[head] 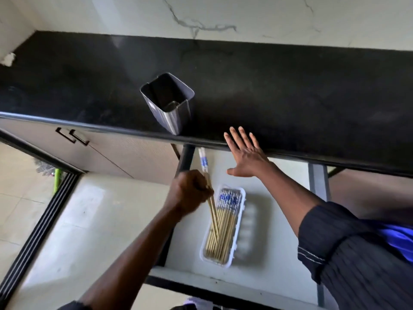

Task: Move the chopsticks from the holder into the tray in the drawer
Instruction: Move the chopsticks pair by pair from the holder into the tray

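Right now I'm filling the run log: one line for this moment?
holder: empty | left hand: gripping chopsticks over tray | right hand: open

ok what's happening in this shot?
A person is moving chopsticks from a holder to a drawer tray. The left hand grips a few chopsticks, tips angled down into the white tray, which already holds a bundle. The right hand is open, empty, by the counter edge. The grey holder looks empty.
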